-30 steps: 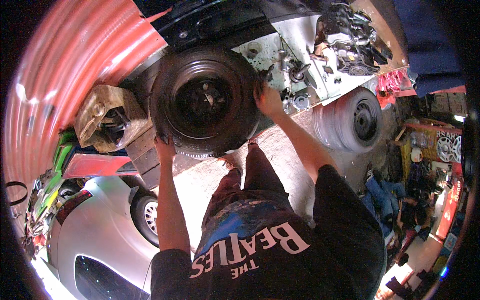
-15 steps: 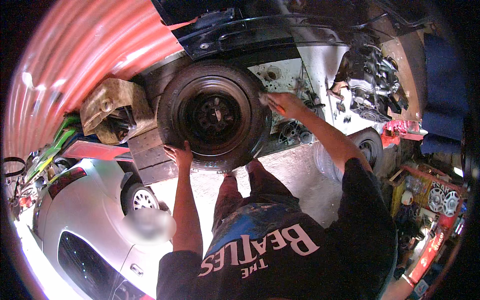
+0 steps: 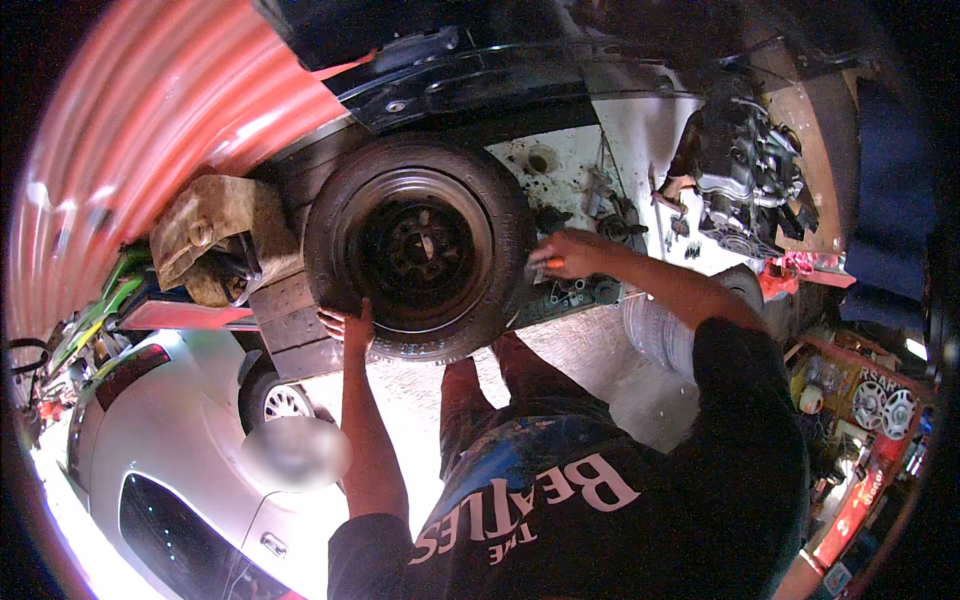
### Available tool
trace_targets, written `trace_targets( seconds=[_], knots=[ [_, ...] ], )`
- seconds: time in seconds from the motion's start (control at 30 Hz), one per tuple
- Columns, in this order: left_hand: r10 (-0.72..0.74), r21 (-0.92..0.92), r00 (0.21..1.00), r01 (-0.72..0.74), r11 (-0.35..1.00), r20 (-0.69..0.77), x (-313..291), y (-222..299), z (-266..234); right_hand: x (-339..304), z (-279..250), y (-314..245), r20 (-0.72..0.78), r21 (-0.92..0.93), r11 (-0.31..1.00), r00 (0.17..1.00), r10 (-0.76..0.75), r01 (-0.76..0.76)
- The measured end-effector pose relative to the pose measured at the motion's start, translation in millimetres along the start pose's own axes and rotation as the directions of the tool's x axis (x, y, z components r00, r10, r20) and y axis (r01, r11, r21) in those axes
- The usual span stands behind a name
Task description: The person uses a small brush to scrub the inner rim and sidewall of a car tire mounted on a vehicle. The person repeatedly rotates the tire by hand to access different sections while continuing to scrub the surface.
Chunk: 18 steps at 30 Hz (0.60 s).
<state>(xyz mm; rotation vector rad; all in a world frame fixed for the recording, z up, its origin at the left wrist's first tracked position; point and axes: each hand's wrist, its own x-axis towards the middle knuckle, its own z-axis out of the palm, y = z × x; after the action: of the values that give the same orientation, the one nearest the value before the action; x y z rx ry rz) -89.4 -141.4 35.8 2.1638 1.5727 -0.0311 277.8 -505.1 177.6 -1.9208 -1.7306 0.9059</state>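
A car wheel (image 3: 490, 240), a black tyre on a dark, worn steel rim, stands near the middle, its rim side facing me. My left hand (image 3: 347, 328) grips the tyre's lower left edge, thumb up along the sidewall and fingers round the tread side. Close beside the tyre's right edge is my right hand (image 3: 575, 255), closed on a small orange-handled tool (image 3: 554, 263). Most of that tool is hidden by the fingers, and its kind cannot be made out.
A dirty tan plastic container (image 3: 215, 235) sits left of the wheel on wooden boards (image 3: 285, 318). Behind stands a dark car body (image 3: 480, 65). An engine (image 3: 745, 165) is at the right, with another tyre (image 3: 665, 330) below it. A silver car (image 3: 190, 400) occupies the lower left.
My right hand has dropped lower along the tyre's right side, orange-handled tool still held. My left hand keeps its place on the tyre, fingers now more curled. The view has shifted slightly.
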Motion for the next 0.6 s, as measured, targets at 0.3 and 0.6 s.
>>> trace_targets(
  seconds=[0.3,0.6],
  knots=[
    [-0.079,0.024,0.993,0.077,0.997,0.091,2.5,7.3,-9.8,69.0,-70.6,28.8,-0.45,-0.053,0.981,0.881,0.145,-0.188],
    [-0.078,-0.045,0.988,0.084,0.995,0.131,-6.7,14.4,-13.8,20.0,19.3,-69.1,-0.118,0.149,0.986,0.991,-0.06,0.078]
  ],
)
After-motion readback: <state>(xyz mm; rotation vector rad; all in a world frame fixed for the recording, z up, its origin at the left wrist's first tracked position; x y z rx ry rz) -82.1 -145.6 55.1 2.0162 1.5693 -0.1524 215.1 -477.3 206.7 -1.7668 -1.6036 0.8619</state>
